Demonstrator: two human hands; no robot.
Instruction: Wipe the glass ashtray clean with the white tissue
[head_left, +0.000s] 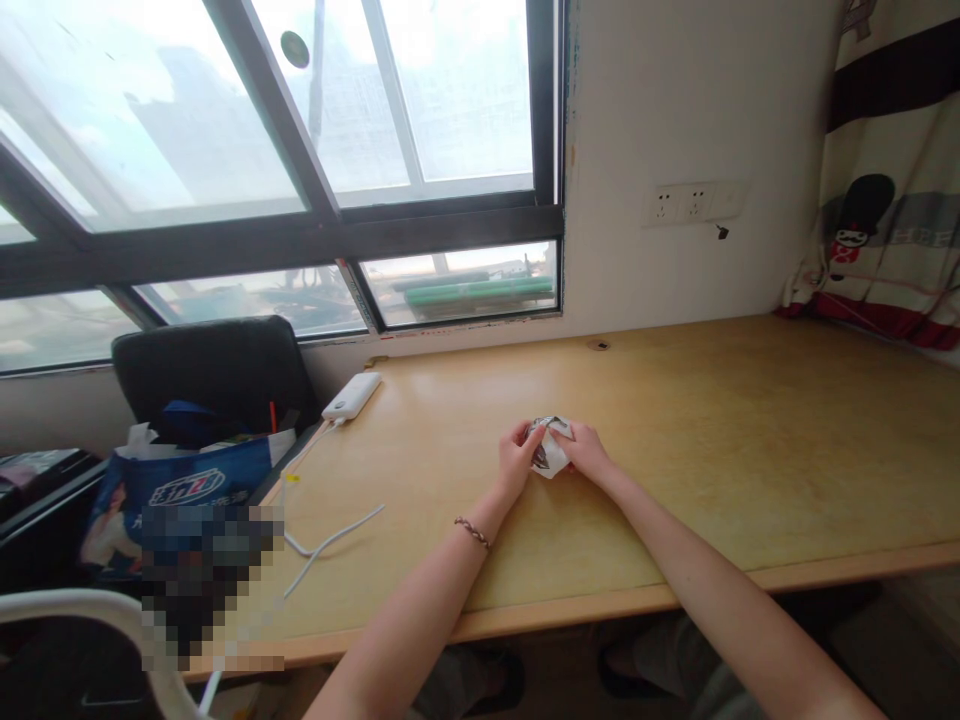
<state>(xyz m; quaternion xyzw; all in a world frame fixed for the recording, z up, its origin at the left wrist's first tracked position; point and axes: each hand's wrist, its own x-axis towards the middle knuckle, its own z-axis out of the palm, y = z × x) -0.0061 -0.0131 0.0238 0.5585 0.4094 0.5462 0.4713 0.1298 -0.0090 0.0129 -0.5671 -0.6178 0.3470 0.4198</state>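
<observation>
Between my two hands, over the middle of the wooden table [720,450], is a small folded piece of white paper [553,460] with dark printed patches. My left hand [517,450] is closed on its left side, thumb on top. From the right, my right hand [589,450] pinches the other side. The fingers hide part of the paper's edges, and its exact folded form is too small to make out. A braided bracelet [472,532] circles my left wrist.
On the table's left lies a white power bank [352,396] with a white cable [330,540]. Left of the table are a black chair [214,370] and a blue bag [187,480]. Behind are a window [450,100], wall sockets [680,203] and a curtain [892,180].
</observation>
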